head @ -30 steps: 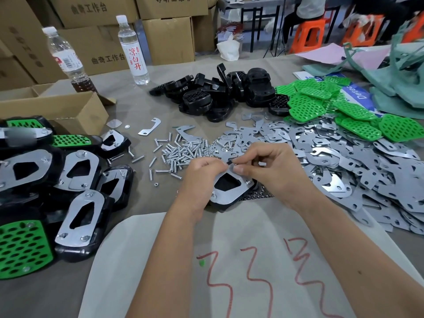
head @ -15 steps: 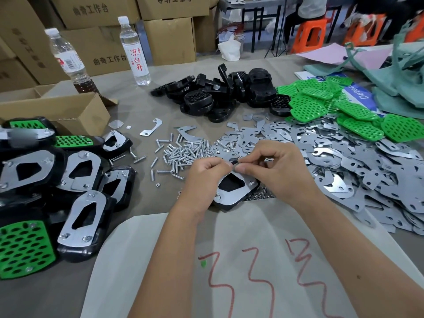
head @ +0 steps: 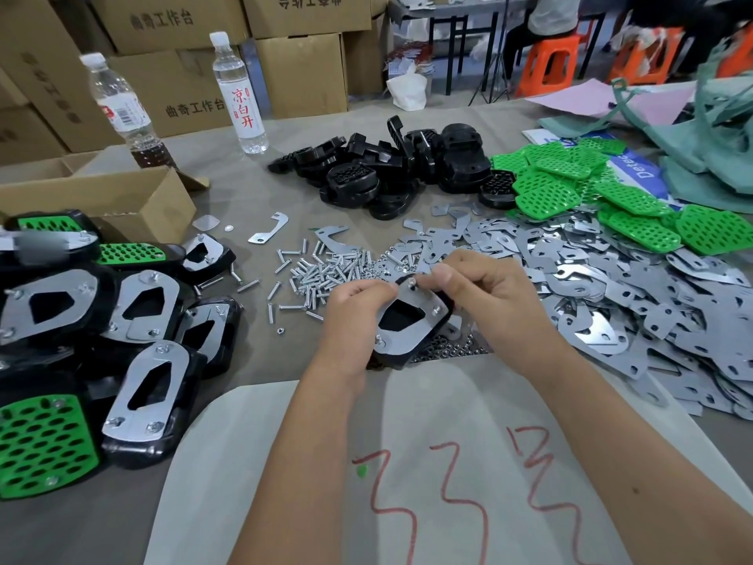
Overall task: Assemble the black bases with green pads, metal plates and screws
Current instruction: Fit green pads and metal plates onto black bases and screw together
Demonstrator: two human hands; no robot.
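Base (head: 411,320) part hid by hands | fingers (head: 442,275) cover screw

Bright, even overhead light is casting soft shadows, metal plates (head: 635,279) are glinting, and wide-angle distortion is bending and softening the edges.

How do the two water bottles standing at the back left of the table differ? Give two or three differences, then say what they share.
The left bottle holds a little dark liquid at its bottom; the right bottle looks filled with clear liquid. The left bottle's label has a red patch; the right bottle's label bears red characters. The left bottle leans in this wide view; the right bottle stands straighter. Both are clear plastic with white caps.
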